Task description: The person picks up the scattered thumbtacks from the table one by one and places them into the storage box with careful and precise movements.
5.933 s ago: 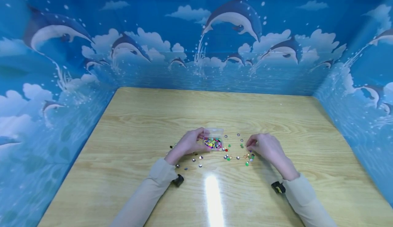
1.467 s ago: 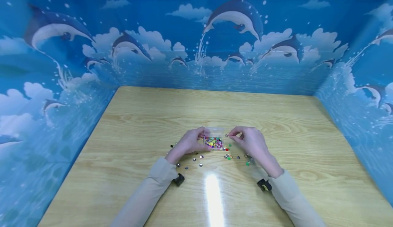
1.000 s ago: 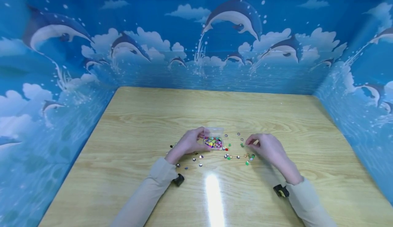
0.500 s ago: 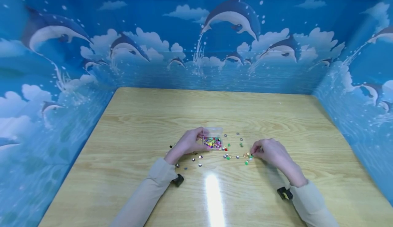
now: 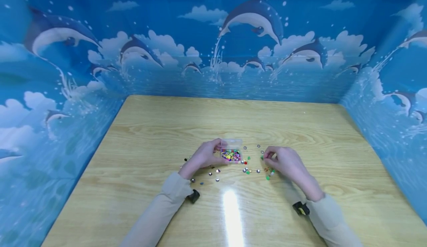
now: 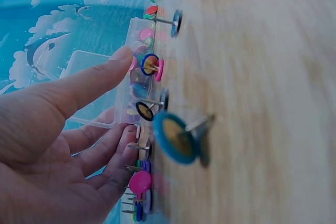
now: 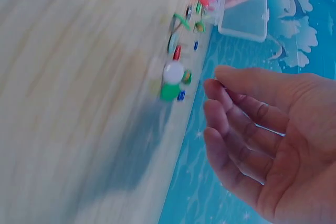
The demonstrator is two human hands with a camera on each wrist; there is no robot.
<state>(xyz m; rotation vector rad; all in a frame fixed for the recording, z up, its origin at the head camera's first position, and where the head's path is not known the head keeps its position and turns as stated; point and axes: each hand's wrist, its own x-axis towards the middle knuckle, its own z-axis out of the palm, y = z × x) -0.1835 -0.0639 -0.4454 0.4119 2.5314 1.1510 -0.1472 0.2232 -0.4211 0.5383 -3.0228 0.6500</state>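
Note:
A small clear plastic box (image 5: 231,155), lid raised, stands on the table full of colourful thumbtacks. My left hand (image 5: 208,154) holds it from the left, thumb along the near side and fingers behind, as the left wrist view also shows. To the right, my right hand (image 5: 286,161) is just above the table, thumb and index fingertips pressed together. A dark speck shows at those fingertips in the left wrist view, seemingly a thumbtack, mostly hidden. Below the right hand lie a green thumbtack (image 7: 169,92) and a white thumbtack (image 7: 174,72).
Loose thumbtacks lie around both hands, among them a red thumbtack (image 5: 245,162) right of the box and a silvery thumbtack (image 5: 217,180) nearer me. The wooden table (image 5: 160,124) is bordered at the back and sides by a blue dolphin-print sheet (image 5: 186,28).
My right hand went from beside the box out to the right-hand thumbtacks, dipped to the table there, and has since shifted slightly left and away from me. My left hand stays on the box.

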